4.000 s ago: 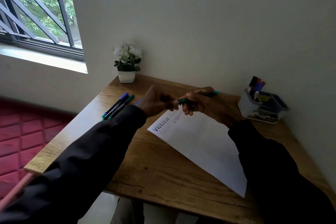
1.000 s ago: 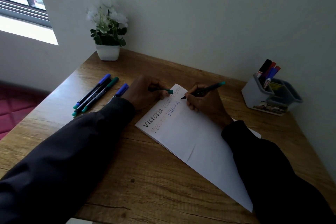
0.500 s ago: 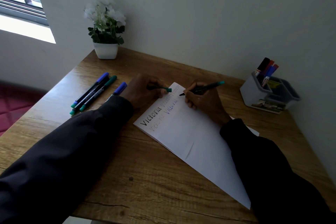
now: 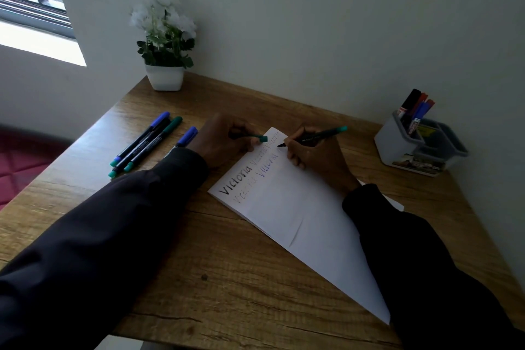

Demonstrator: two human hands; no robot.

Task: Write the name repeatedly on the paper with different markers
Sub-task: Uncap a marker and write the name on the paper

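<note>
Here, the right hand pinches a green marker at the paper; the left hand pinches its cap.

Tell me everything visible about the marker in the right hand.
The marker is slim, with a dark barrel bearing pale print and a teal back end, plastic by its look. Uncapped, it slants low, tip leftward at the far corner of the paper. The right hand pinches it near the tip.
</note>
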